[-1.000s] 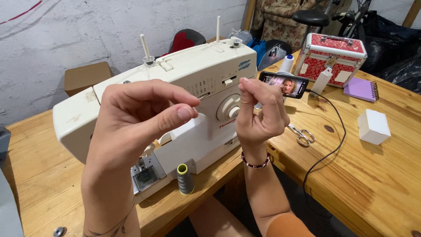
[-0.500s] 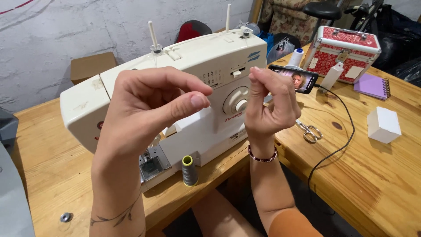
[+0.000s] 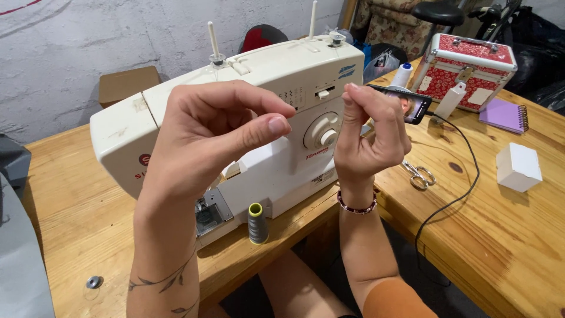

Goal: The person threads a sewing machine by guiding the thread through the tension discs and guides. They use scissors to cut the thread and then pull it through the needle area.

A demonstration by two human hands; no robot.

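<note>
Hands pinched in front of sewing machine

Left hand (image 3: 218,132) raised at centre-left of frame, thumb and forefinger pressed together in a pinch, other fingers curled. Right hand (image 3: 371,138) raised at centre-right, fingers bunched and closed, forefinger tip up. Both pinches look closed on something very fine (thread, presumably, but too thin to see, so cannot tell what is gripped). Hands are apart, level with each other.

Behind both hands: cream plastic sewing machine (image 3: 282,76) on the light wooden table (image 3: 506,235), two white spool pins standing upright on its top. Grey thread spool with yellow-green core (image 3: 257,224) stands upright on the table just beside the machine base, lower centre, below the gap between the hands.

Right of centre: small metal scissors (image 3: 418,174) flat on the table, near the right wrist. Black smartphone (image 3: 406,103) propped behind the right hand, black cable trailing off the table edge. Upper right: red patterned case with metal trim (image 3: 471,65), purple spiral notebook (image 3: 506,115). White small box (image 3: 518,168) at right edge.
</note>
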